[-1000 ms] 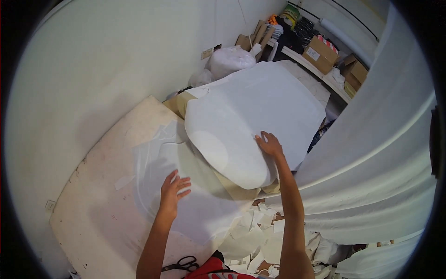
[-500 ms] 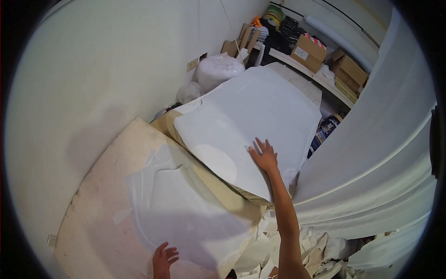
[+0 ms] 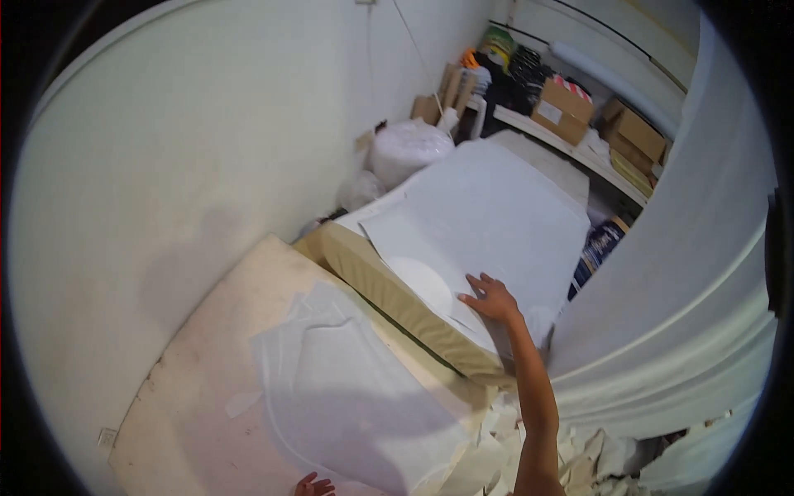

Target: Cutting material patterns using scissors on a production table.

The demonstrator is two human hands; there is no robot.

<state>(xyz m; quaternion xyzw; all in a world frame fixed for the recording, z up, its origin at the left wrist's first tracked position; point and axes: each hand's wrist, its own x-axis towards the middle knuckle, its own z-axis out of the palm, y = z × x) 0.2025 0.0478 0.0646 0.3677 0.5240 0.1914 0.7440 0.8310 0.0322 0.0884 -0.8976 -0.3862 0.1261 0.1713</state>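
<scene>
My right hand [image 3: 492, 298] rests with spread fingers on a large white sheet [image 3: 463, 198] lying over a thick khaki padded slab [image 3: 389, 302]. The sheet's near edge is close to the slab's near edge. My left hand [image 3: 313, 488] shows only at the bottom edge, fingers apart, just below several overlapping pale cut sheets [image 3: 356, 388]. These lie on a cream board [image 3: 190, 397] on the near side of the slab.
A white wall [image 3: 165, 165] bounds the left. Behind are bulky white bags [image 3: 409, 149] and a shelf [image 3: 529, 128] with cardboard boxes [image 3: 562, 112] and bundles. White fabric [image 3: 678, 281] hangs at the right; paper scraps [image 3: 579, 463] lie below it.
The white sheet's near edge has shifted away from me, baring more khaki slab. My left hand has drawn down toward the bottom edge. The scissors at the bottom have left view.
</scene>
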